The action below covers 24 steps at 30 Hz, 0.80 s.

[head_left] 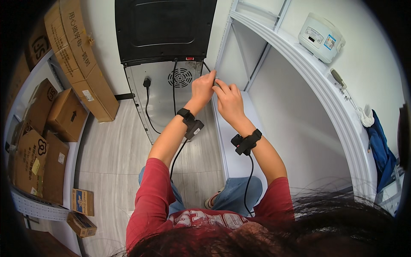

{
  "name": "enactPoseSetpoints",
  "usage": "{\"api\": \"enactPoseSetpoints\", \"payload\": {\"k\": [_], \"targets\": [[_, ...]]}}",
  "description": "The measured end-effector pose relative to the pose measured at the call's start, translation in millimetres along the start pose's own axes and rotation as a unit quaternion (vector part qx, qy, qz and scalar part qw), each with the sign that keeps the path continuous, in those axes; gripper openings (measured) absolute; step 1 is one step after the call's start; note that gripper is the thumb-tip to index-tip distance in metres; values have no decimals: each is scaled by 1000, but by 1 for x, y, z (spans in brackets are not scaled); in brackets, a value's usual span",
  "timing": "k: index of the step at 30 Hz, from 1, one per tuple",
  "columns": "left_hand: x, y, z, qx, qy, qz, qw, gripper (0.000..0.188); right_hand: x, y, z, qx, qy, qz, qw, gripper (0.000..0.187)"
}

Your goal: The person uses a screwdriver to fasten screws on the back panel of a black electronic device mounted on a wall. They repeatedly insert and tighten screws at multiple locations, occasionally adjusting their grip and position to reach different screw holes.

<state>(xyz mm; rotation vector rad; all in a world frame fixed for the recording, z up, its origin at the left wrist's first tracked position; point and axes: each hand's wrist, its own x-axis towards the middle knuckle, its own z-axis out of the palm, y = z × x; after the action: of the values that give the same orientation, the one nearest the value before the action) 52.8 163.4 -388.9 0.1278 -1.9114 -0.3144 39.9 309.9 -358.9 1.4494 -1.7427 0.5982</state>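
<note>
Behind a tall black-and-metal appliance (141, 92), my two hands meet at its right rear edge. My left hand (202, 91) is closed, with its fingertips pinched together. A thin black cord (207, 67) runs down from the appliance to those fingertips. Closed as well, my right hand (230, 100) pinches at the same spot from the right, where a small dark bit of the cord shows between the hands. My fingers hide most of what they hold. A black strapped device sits on each wrist, with a cable hanging from it.
Another black plug (147, 82) and cord hang on the metal back panel. To the right stands a white shelf unit (295, 51) carrying a rice cooker (321, 37). Cardboard boxes (64, 113) fill a left shelf, and a tall carton (81, 60) leans on the wall.
</note>
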Motion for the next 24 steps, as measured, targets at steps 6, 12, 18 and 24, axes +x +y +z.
{"api": "enactPoseSetpoints", "payload": {"k": [6, 12, 18, 24], "targets": [[1, -1, -1, 7, 5, -1, 1000, 35, 3, -1, -2, 10, -4, -2, 1000, 31], [0, -2, -2, 6, 2, 9, 1000, 36, 4, -1, -2, 27, -12, 11, 999, 33], [-1, -3, -3, 1, 16, 19, 1000, 40, 6, -3, -3, 43, -13, 14, 999, 33], [-2, -3, -2, 6, 3, 16, 1000, 43, 5, -3, -3, 36, -28, 50, 998, 32]]}}
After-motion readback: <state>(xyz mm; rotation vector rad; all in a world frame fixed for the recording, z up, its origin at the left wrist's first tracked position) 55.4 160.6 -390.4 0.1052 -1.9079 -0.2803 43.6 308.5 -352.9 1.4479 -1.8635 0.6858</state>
